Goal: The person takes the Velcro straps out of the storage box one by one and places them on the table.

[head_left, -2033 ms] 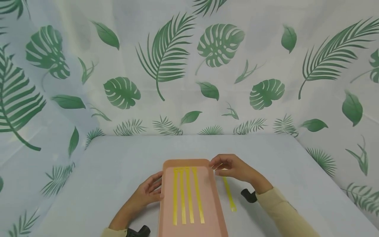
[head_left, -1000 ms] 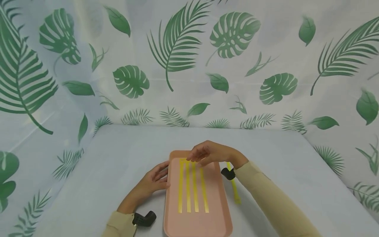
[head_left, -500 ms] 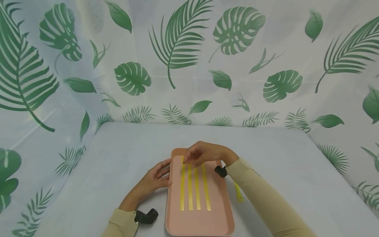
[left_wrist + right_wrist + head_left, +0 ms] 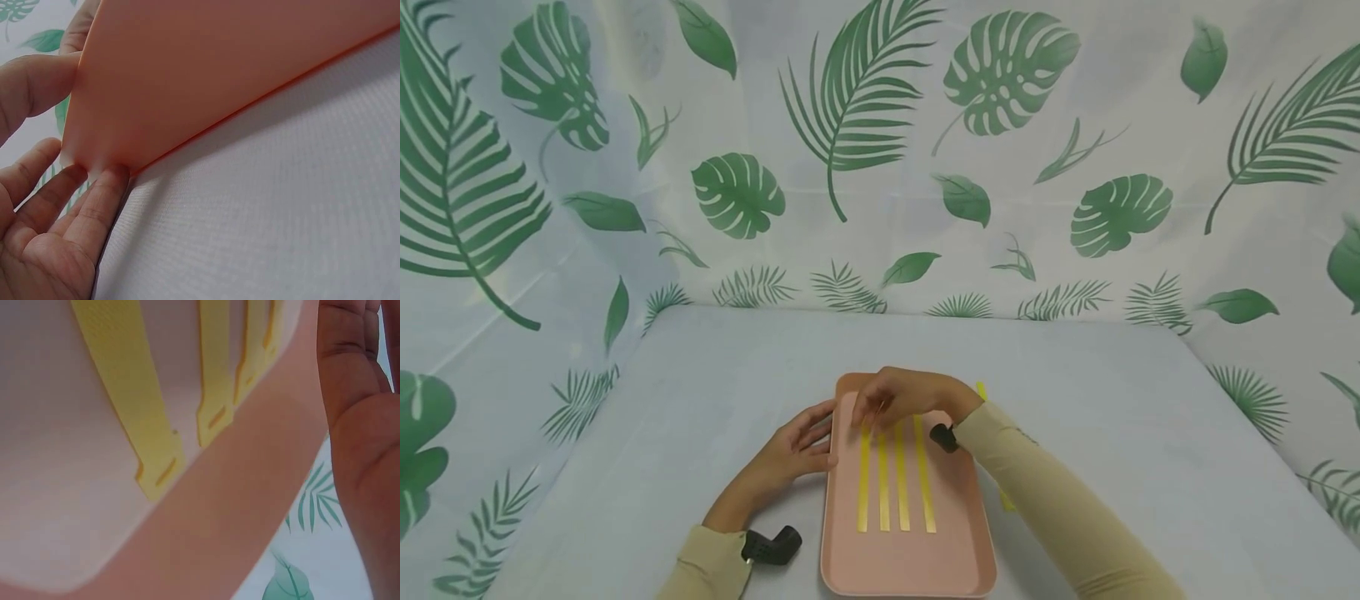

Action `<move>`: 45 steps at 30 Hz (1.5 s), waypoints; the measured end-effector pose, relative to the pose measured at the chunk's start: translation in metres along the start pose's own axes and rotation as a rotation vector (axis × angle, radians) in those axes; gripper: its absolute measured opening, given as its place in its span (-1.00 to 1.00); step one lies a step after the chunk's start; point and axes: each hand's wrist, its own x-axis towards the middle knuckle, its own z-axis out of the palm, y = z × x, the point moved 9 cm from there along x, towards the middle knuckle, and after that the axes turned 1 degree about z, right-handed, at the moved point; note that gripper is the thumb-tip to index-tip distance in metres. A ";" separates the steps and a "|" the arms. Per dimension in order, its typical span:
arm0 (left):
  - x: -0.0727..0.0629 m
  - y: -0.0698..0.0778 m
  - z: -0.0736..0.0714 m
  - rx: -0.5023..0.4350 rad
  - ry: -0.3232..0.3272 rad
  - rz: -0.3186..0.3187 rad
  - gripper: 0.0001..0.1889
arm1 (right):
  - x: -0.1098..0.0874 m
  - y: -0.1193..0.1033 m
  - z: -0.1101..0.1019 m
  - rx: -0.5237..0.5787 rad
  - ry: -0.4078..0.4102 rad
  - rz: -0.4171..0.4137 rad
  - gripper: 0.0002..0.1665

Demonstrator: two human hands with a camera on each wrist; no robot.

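A shallow pink tray (image 4: 910,571) lies lengthwise on the table, with several flat yellow straps (image 4: 902,492) side by side in it. The right wrist view shows a slot in the widened end of each nearer strap (image 4: 128,387). My left hand (image 4: 786,450) touches the tray's left side; in the left wrist view its fingertips (image 4: 112,178) rest against the outer wall. Over the far left of the tray, my right hand (image 4: 898,396) bends its fingers down at the top of the leftmost strap. Its fingertips are hidden in the right wrist view, so I cannot tell whether it pinches something.
One more yellow strap (image 4: 1007,502) lies on the table right of the tray, partly under the right sleeve (image 4: 1045,483). Black wrist devices (image 4: 772,547) sit at both cuffs. A white cloth wall (image 4: 865,217) with green leaf prints stands behind the white table (image 4: 737,350).
My right hand has moved left from the tray's right rim, across the strap tops, to the leftmost strap. The left hand has stayed at the tray's side. The head view has tilted down.
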 end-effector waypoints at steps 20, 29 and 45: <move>-0.001 0.001 -0.001 0.013 0.015 0.001 -0.07 | 0.014 0.019 0.012 -0.182 0.010 0.195 -0.51; 0.000 0.000 -0.001 -0.009 0.005 0.003 -0.06 | 0.018 0.013 0.015 -0.234 0.017 0.121 -0.57; 0.000 0.001 -0.001 -0.020 -0.003 0.007 -0.04 | 0.008 -0.003 0.001 -0.206 0.068 -0.008 -0.77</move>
